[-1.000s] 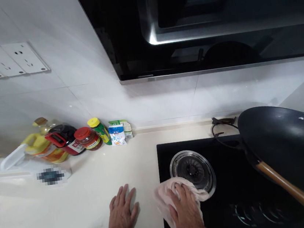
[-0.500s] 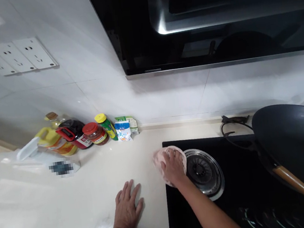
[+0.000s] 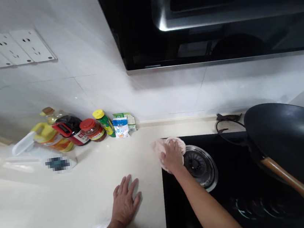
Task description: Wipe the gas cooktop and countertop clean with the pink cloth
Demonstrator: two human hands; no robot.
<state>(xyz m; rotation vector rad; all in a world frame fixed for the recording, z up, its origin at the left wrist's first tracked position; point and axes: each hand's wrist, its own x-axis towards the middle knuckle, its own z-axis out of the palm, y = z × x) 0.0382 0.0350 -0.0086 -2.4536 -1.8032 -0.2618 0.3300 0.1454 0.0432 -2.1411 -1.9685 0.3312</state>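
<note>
My right hand [image 3: 173,155] presses down on a pale pink cloth [image 3: 160,148] at the back left corner of the black glass stove [image 3: 178,214]. The cloth lies partly on the stove top and partly over the white counter [image 3: 134,153]. Just right of that hand is a round metal burner [image 3: 199,165], its left edge partly covered by the cloth. My left hand [image 3: 125,200] rests flat on the counter to the left of the stove, fingers spread, with nothing in it.
A black wok [image 3: 290,134] with a wooden handle [image 3: 293,180] sits on the stove's right side. Along the wall stand a red-lidded jar [image 3: 94,130], a yellow-capped green bottle [image 3: 104,123], a white-and-blue packet [image 3: 121,127] and larger bottles. A dark range hood [image 3: 215,43] hangs above.
My right hand and the cloth have shifted slightly along the stove's back left corner, toward the wall. My left hand stays flat on the counter. The whole view has tilted a little.
</note>
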